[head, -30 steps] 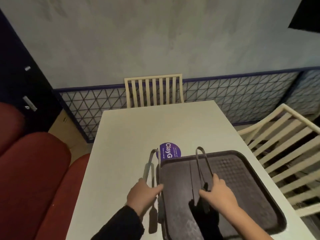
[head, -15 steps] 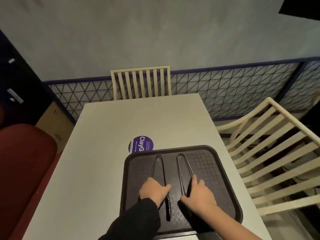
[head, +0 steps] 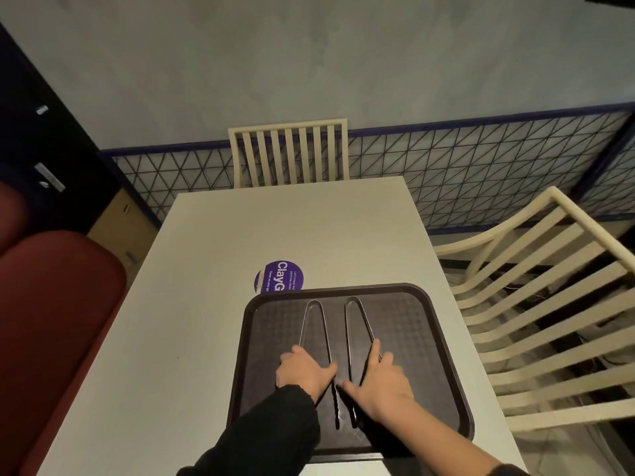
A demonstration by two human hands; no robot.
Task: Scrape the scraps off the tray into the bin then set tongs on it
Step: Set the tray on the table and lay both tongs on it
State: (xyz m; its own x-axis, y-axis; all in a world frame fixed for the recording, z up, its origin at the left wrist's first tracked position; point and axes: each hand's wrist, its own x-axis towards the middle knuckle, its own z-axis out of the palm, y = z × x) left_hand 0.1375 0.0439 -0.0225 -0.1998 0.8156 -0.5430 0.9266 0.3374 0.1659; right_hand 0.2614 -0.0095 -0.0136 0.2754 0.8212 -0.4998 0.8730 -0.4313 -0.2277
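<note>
The two pairs of thin metal tongs lie side by side on the dark brown rectangular plastic tray [head: 405, 324], directly under the hands. The left tongs [head: 326, 338] are under the left hand [head: 304, 372] and the right tongs [head: 347, 338] are under the right hand [head: 378, 383]. Both seem to rest flat on the tray floor, though I cannot be sure that they touch it fully.

The long axis of each pair runs straight away from the person. The bent loop ends point forward, beyond the fingertips, and the dark tips lie back between the two wrists. The two pairs are almost parallel and very near each other at the tips.

The left hand is curled over its tongs, with the thumb stretched against the inner arm. The right hand grips narrowly, with the index finger along the outer arm and the thumb against the inner arm. Each hand is nearest to its own pair, so no crossing is needed.

I see no scraps on the tray, so I judge that the scraping part is done and only the letting go remains. For this, each hand only needs to loosen and draw back along the axis.

The tray sits on a white table [head: 275, 228]. Just ahead of the left hand, a round purple sticker [head: 278, 276] is partly covered by the tray's far edge. A cream slatted chair [head: 288, 149] stands beyond the table's far end, and another chair [head: 549, 304] is to the right of the right hand.
</note>
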